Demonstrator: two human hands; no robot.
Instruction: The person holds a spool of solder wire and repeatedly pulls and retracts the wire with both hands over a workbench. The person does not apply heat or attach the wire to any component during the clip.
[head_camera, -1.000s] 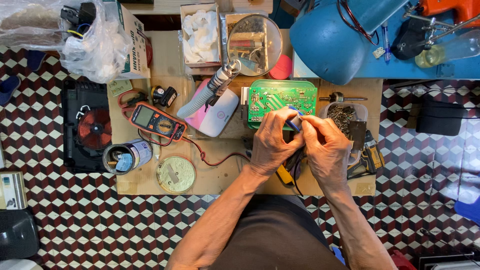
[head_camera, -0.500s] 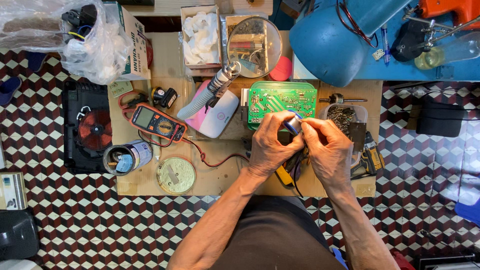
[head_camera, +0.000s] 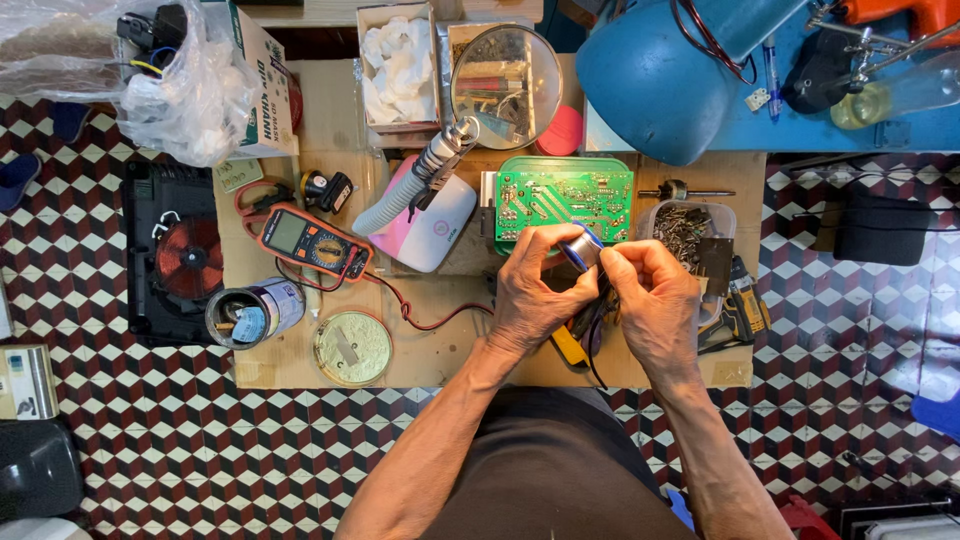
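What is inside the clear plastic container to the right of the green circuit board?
The clear plastic container holds a heap of small dark metal parts; their kind is too small to tell. The right hand covers its lower edge.

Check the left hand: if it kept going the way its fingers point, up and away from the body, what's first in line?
Probably the green circuit board. The left hand points up toward it, fingers on a small blue-rimmed spool shared with the right hand. The board's near edge lies just beyond the fingertips; height above it is unclear.

Bright, even overhead light, soft shadows, sharp focus, slight wide-angle bending at the edges.
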